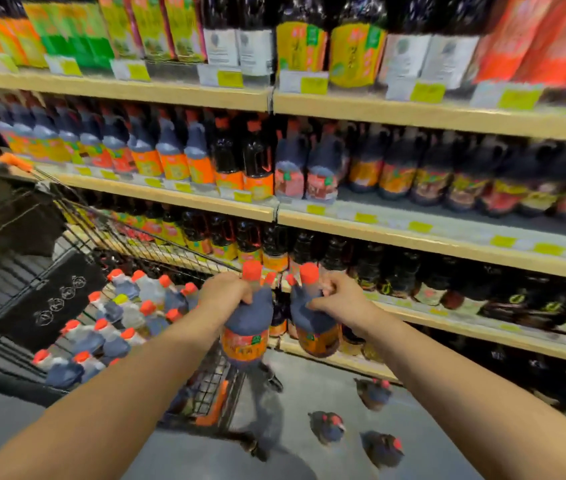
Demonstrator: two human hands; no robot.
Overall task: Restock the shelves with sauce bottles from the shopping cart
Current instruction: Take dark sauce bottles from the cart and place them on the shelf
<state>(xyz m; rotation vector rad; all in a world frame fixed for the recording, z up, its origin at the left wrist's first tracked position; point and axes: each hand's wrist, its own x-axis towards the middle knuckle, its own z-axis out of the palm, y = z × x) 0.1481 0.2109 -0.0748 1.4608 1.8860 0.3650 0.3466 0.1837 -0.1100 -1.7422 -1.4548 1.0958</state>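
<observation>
Head view shows tall wooden shelves (413,114) packed with dark sauce bottles rising beyond both hands, a black wire shopping cart (77,244) holding more red-capped bottles off to the left of the left hand (227,292), and three loose bottles on the grey floor (330,426) below the right hand (340,296). Each hand is clenched round the neck of a dark, orange-labelled, red-capped sauce bottle (246,327), the pair hanging between cart and shelf. Held only by their necks, they could slip or knock together, and a step forward risks kicking the floor bottles.
</observation>
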